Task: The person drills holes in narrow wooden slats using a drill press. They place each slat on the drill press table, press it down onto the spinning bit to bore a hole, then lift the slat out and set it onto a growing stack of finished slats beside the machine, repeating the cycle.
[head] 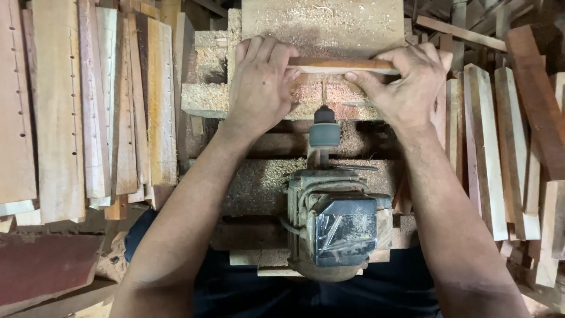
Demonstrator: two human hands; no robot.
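Seen from above, two bare hands hold a narrow reddish wooden strip (344,65) flat and crosswise at the near edge of a sawdust-covered tabletop (323,23). The left hand (260,82) presses down on the strip's left end, fingers (268,53) together and curled over it. The right hand (406,82) clamps the right end, thumb on the near edge and fingers over the far edge. Just below the strip's middle, a thin drill bit (323,93) points at its near edge from a grey chuck (324,131). The chuck belongs to a dusty grey motor (335,221) lying horizontally on a wooden base, between the person's forearms. A dark sheet of clear-wrapped plastic covers the motor's rear; no label can be made out there. To the left lie pale boards with rows of small holes (76,106). To the right, more planks (500,141) are stacked, some reddish, some pale.
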